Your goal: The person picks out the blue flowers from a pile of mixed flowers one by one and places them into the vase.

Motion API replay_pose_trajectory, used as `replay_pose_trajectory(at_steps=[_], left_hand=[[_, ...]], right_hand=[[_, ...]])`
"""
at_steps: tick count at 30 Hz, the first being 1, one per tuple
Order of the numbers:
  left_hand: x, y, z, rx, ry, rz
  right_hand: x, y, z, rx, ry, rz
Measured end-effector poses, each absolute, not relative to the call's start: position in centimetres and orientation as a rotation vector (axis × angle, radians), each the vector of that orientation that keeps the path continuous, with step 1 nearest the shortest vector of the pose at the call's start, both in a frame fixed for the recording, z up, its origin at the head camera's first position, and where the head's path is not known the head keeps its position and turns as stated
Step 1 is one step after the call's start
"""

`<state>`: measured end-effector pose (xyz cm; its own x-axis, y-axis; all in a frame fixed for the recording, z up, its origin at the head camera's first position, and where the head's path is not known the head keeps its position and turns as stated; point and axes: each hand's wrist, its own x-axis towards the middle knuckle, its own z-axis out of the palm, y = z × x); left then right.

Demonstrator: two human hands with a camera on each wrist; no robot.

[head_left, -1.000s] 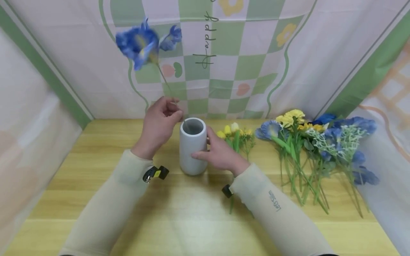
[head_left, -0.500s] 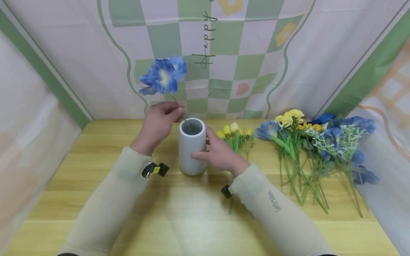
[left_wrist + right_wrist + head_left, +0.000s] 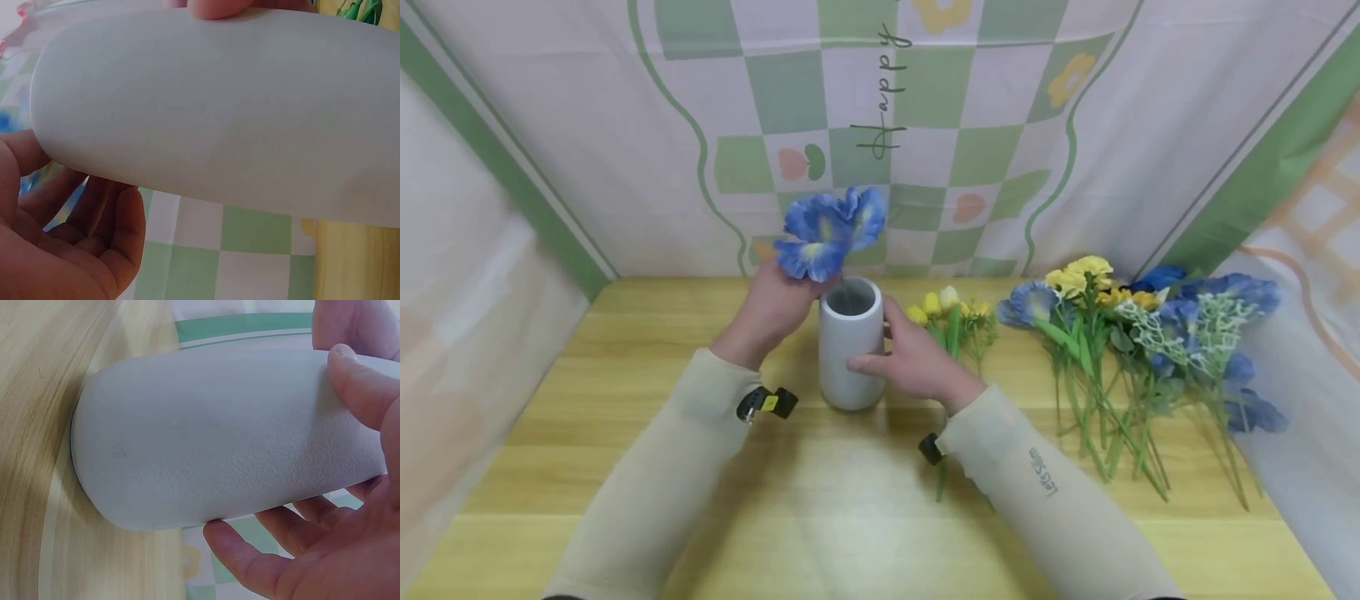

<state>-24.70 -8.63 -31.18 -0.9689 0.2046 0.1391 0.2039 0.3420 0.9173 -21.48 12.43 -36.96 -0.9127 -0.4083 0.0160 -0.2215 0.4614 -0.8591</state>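
Observation:
A white vase (image 3: 853, 362) stands upright on the wooden table, its mouth facing up. My right hand (image 3: 921, 360) grips its right side, thumb across the front and fingers round the back, as the right wrist view shows on the vase wall (image 3: 206, 437). At the left of the rim, my left hand (image 3: 773, 310) holds a blue iris (image 3: 827, 233) by its thin stem, which runs down into the vase mouth. The petals cover part of that hand's fingers. In the left wrist view, the curled left hand (image 3: 75, 231) is right beside the vase's rim end.
Yellow and white tulips (image 3: 942, 310) lie just right of the vase, partly under the right forearm. Farther right is a loose pile of artificial flowers (image 3: 1120, 333), blue, yellow and white with long green stems. A checkered cloth (image 3: 925, 158) hangs behind the table (image 3: 647, 367).
The blue iris has come down and to the right, its stem sliding deeper into the vase. My left hand has lowered slightly toward the rim. The right hand and vase have stayed put.

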Motion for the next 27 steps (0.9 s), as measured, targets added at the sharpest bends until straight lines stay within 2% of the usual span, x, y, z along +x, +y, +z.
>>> replay_pose_trajectory(at_steps=[17,22,27], left_hand=[[-23.9,-9.8,-33.6,0.413,2.437,1.919],[-23.2,-10.8,-34.6,0.390,2.489,1.816],[-22.3,-11.7,-35.8,0.354,2.599,1.507]], right_hand=[[-21.4,12.3,-37.0,-0.517,2.508,-1.447],[-21.5,12.2,-37.1,-0.518,2.510,-1.447],[-21.5,12.4,-37.3,-0.527,2.506,-1.463]])
